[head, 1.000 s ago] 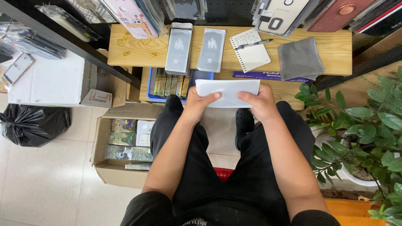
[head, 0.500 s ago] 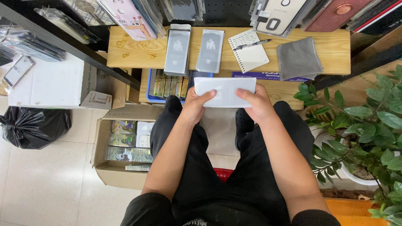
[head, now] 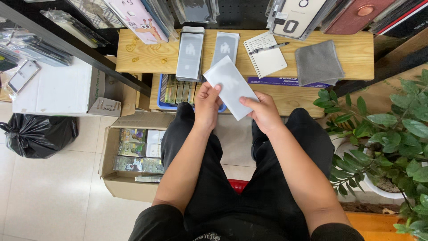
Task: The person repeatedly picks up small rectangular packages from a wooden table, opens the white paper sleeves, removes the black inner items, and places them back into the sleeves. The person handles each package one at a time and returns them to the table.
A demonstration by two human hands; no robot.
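I hold a flat white packet (head: 229, 89) in both hands over my lap, tilted so its long side runs from upper left to lower right. My left hand (head: 206, 105) grips its left edge, thumb on top. My right hand (head: 264, 112) pinches its lower right corner. Just beyond, on the low wooden bench (head: 356, 53), lie two grey packets (head: 190, 53) of the same shape, side by side.
On the bench lie a spiral notepad with a pen (head: 266, 53) and a grey cloth (head: 318, 62). An open cardboard box (head: 133, 154) of packs stands at my left knee, a potted plant (head: 392, 134) at my right. A black bag (head: 38, 134) sits on the floor.
The white packet was held level and crosswise in both hands. It has now turned to a slant and risen a little toward the bench.
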